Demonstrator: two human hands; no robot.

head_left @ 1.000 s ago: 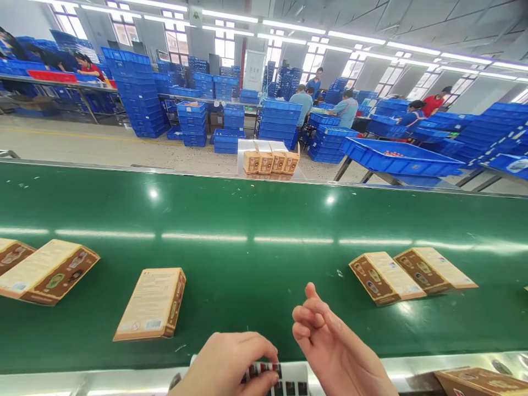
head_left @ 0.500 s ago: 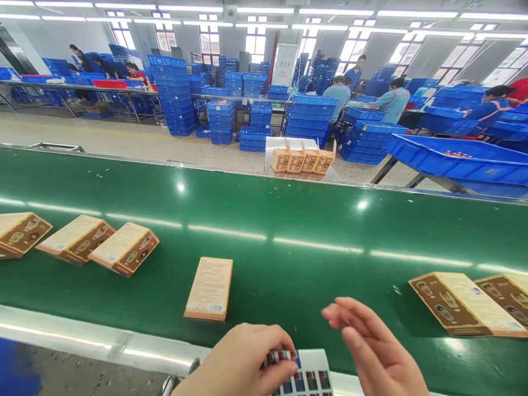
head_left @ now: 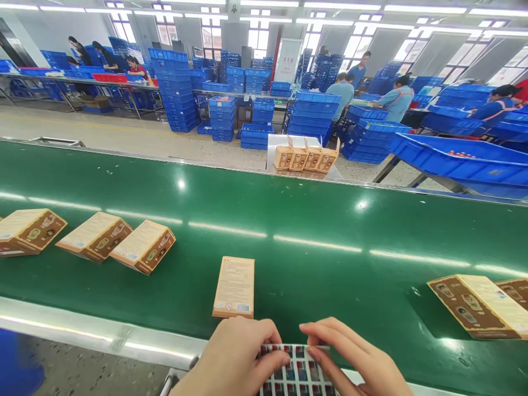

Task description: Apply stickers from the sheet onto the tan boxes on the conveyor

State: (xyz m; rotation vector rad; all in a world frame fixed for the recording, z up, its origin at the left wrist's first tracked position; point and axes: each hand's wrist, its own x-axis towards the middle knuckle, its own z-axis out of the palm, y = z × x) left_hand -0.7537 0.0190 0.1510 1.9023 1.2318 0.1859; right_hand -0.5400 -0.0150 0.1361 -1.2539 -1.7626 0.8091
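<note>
A sheet (head_left: 303,373) is sitting at the belt's (head_left: 305,209) near edge. Just beyond it, slightly left, a carton (head_left: 234,286) is lying alone on the belt. More cartons are lying farther left and far right. Behind the belt, four boxes (head_left: 305,160) are standing in a row, crate stacks (head_left: 175,93) rising beyond.

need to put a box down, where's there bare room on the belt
Bare: the green belt between the middle carton and the right-hand carton. Another strip runs along the belt's far edge, beyond every carton. Crowded: the left side, with three cartons close together, and the near edge, where left hand and right hand meet the gridded sheet.
</note>
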